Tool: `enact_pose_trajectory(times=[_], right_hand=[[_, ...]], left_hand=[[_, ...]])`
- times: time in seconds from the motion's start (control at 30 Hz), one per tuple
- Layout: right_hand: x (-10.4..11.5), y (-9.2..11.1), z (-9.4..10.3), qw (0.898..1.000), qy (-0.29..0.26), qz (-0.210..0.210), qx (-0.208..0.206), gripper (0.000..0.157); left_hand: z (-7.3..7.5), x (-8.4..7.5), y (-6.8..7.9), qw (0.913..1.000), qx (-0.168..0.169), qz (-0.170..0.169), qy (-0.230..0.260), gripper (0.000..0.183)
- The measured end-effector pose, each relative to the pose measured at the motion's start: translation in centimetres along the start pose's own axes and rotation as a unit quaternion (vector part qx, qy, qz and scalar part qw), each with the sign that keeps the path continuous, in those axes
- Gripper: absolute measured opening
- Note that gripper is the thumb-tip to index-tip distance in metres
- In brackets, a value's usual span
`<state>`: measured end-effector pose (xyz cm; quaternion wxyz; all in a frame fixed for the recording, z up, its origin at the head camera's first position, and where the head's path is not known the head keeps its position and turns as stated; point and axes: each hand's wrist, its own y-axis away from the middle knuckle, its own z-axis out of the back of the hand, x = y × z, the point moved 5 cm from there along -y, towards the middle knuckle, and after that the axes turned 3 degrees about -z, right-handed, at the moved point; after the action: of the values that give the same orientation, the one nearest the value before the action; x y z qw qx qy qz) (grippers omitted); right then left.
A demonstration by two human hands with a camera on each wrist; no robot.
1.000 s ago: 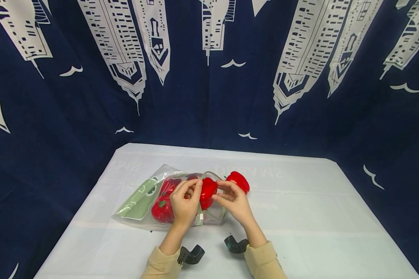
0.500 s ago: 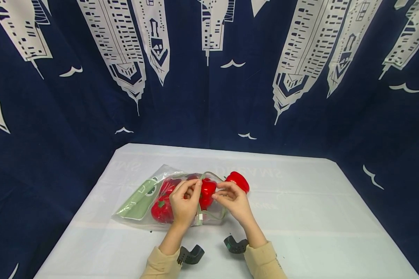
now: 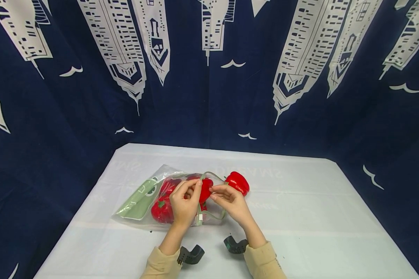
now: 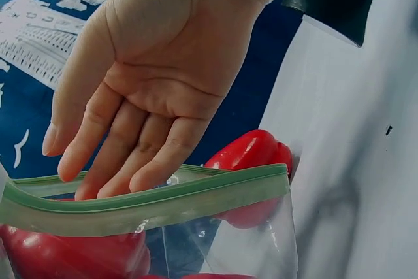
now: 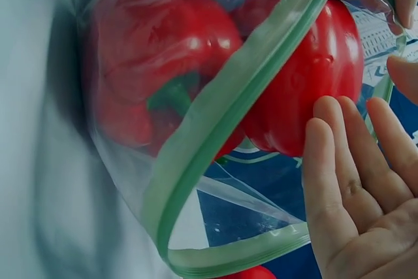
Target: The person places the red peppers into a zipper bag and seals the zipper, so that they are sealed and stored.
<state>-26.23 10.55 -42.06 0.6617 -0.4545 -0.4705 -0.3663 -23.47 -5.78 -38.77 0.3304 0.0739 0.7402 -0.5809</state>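
Note:
A clear zip bag (image 3: 139, 203) with a green-edged mouth lies on its side, its opening facing right. Several red bell peppers (image 3: 162, 209) are inside. My left hand (image 3: 184, 203) pinches the bag's upper rim between thumb and finger. At the mouth is another bell pepper (image 3: 206, 190), and the fingertips of my right hand (image 3: 234, 203) rest against it. In the right wrist view those fingers (image 5: 323, 168) are nearly straight on the pepper's side. The left wrist view shows the right palm (image 4: 170, 63) beyond the green zip edge (image 4: 163, 200).
One loose red bell pepper (image 3: 238, 183) lies just right of the bag mouth, behind my right hand. A white cloth covers the table (image 3: 310, 217). Behind it hangs a dark blue curtain (image 3: 209, 104) with printed white buildings. Each wrist carries a black camera mount (image 3: 192, 254).
My right hand has moved slightly left, and the bell pepper at the mouth has slid left, further into the bag. The left hand keeps its place on the rim.

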Motion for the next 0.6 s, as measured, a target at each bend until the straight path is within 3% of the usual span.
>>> enact_pose_trajectory(times=[0.13, 0.37, 0.6], right_hand=[[0.12, 0.01, -0.09, 1.000, 0.003, 0.003, 0.020, 0.031], [0.74, 0.28, -0.87, 0.995, -0.006, 0.038, 0.093, 0.035], [0.66, 0.38, -0.64, 0.995, -0.005, 0.043, 0.090, 0.035]], left_hand=[[-0.02, 0.17, 0.07, 1.0000, -0.002, -0.002, 0.006, 0.005], [0.01, -0.04, 0.00, 0.9999, -0.001, -0.009, 0.010, 0.005], [-0.01, -0.02, 0.03, 0.9999, -0.002, -0.012, 0.007, 0.006]])
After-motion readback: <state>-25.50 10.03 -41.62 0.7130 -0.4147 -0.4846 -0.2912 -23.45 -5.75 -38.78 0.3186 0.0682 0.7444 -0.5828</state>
